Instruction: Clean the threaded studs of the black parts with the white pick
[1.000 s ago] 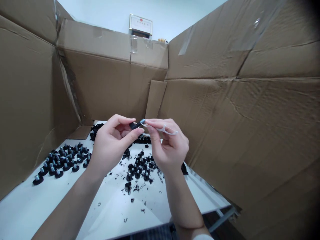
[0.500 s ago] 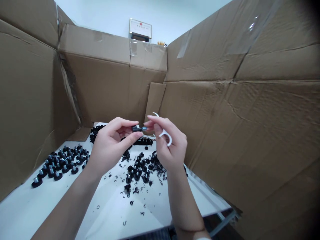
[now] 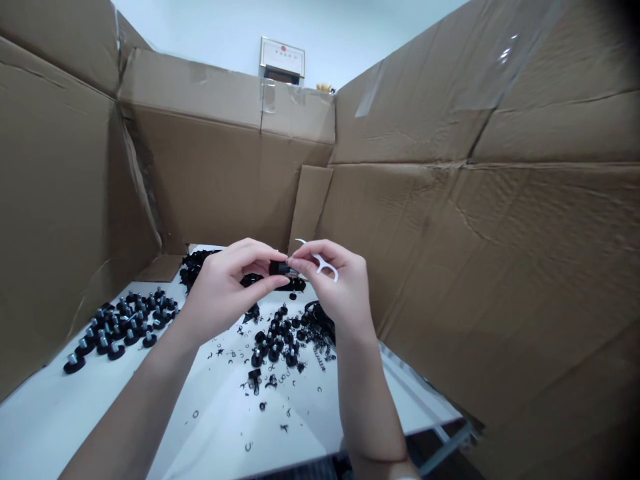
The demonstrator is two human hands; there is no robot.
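My left hand (image 3: 223, 290) pinches a small black part (image 3: 280, 268) between thumb and fingers, held up above the white table (image 3: 75, 413). My right hand (image 3: 340, 293) meets it from the right, fingertips touching the part's end. A thin white plastic pick (image 3: 320, 262) with a forked end is held in my right hand's fingers. Both hands hover over a loose pile of black parts (image 3: 280, 333).
A group of black round parts with silver tops (image 3: 120, 327) sits at the left of the table. More black pieces (image 3: 197, 260) lie at the back. Tiny black rings (image 3: 250, 443) are scattered near the front. Cardboard walls (image 3: 475, 267) enclose the table on three sides.
Both hands dropped slightly and drew closer together. The white pick swung from pointing down in my right hand to lying more level by the black part.
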